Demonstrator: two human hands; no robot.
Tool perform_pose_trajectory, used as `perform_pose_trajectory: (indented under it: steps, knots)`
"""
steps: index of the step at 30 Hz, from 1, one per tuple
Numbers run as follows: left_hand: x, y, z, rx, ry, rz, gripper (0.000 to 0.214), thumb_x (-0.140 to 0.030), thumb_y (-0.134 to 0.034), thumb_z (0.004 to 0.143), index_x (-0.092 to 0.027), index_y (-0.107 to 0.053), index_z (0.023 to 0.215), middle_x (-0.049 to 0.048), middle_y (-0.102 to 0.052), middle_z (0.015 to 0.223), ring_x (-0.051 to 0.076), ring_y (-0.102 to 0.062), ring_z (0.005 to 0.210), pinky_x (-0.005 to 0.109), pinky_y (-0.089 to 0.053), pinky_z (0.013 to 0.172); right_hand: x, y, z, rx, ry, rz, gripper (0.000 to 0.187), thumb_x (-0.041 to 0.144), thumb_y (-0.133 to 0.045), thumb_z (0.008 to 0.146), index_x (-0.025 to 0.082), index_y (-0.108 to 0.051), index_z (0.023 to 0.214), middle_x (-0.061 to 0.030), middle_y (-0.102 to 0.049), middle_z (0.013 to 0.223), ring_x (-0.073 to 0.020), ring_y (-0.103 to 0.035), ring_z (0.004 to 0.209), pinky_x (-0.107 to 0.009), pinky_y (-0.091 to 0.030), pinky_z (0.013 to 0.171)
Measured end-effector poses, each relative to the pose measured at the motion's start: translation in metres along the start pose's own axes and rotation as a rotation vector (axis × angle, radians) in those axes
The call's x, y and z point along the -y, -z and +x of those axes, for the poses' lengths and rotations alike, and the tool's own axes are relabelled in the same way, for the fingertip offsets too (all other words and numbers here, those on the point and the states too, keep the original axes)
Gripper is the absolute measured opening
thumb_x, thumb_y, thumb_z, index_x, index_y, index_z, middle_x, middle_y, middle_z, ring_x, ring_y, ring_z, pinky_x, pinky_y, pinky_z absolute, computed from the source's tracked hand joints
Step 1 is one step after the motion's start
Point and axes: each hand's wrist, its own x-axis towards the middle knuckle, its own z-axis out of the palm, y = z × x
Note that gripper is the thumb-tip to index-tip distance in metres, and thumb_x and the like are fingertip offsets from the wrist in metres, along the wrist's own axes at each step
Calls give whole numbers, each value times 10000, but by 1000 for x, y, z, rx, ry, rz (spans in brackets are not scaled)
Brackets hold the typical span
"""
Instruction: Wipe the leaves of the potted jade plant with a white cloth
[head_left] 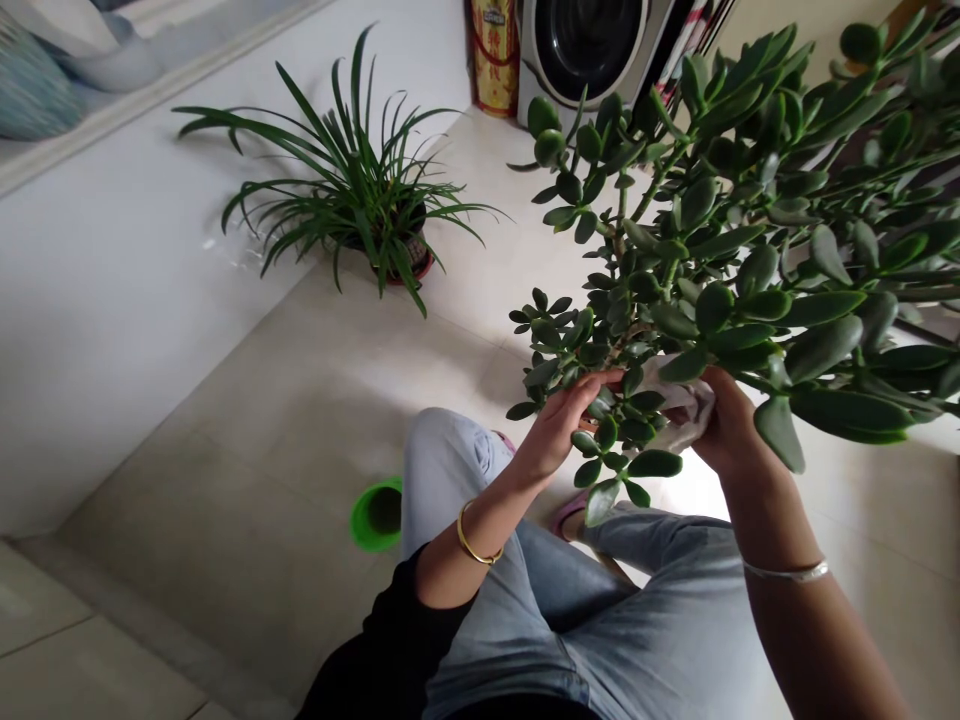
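**Wiping the low leaves of the jade plant**

We crouch on the tiled floor (247, 440) right against the jade plant (750, 230), both hands in its lowest branches. Our left hand (559, 425) has its grip closed lightly on a small sprig at the plant's near-left edge, thumb on top and fingers tucked behind the leaves. Our right hand (724, 425) has its grip clamped on a white cloth (679, 405), bunched and pressed against the leaves just beside that sprig. The leaves hide part of the cloth, so we cannot tell exactly which leaf it touches.

To do this well, we judge the left hand should act as a support: it should steady the sprig from below so the stem takes no bending load. The fleshy leaves look easy to snap off at the base, so the cloth should stroke from stem to tip, one leaf at a time, with gentle pressure. We should turn the cloth to a clean face as it soils.

Left of the jade plant and further away, a spider plant (367, 200) stands by the wall. A green cup (375, 515) sits on the floor down to the jade plant's left, beside our knee.
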Motion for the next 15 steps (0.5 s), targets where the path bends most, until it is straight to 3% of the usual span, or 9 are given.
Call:
perform_pose_trajectory:
  steps: [4,8,10,13,15]
  knots:
    - [-4,-2,-1,26,-8,0,426,-485,-527,992,-259,-751,1276,68,-704,1385,271,-661,1216,353,-603,931,5,-5,2,164,-107,96,387,560,-523,949,247,-748,993,-47,-725,715,-267,-685,621,-414,-570,566]
    - [-7,-2,-2,41,-3,7,435,-488,-521,997,-257,-741,1292,67,-706,1388,263,-686,1182,353,-607,923,-1,0,-2,189,-97,221,471,538,-391,1001,240,-734,1129,-83,-792,958,-278,-749,776,-423,-606,639]
    - [-6,-1,-2,47,10,19,443,-501,-515,999,-261,-735,1299,63,-714,1375,259,-690,1175,357,-600,937,-7,4,-3,152,-108,237,437,525,-407,1006,257,-742,1087,-67,-784,900,-244,-710,657,-394,-584,582]
    - [-2,3,-1,58,-2,44,439,-517,-513,997,-279,-737,1289,50,-709,1386,266,-653,1253,357,-580,982,-12,9,-4,101,-118,126,464,584,-423,1010,258,-753,992,-24,-704,660,-175,-501,387,-355,-482,431]
    - [2,5,1,67,-17,55,437,-519,-506,1001,-287,-734,1293,47,-703,1399,265,-625,1300,348,-569,995,-13,9,-4,100,-53,-1,534,616,-384,1022,238,-761,1018,-28,-711,663,-153,-431,342,-345,-434,386]
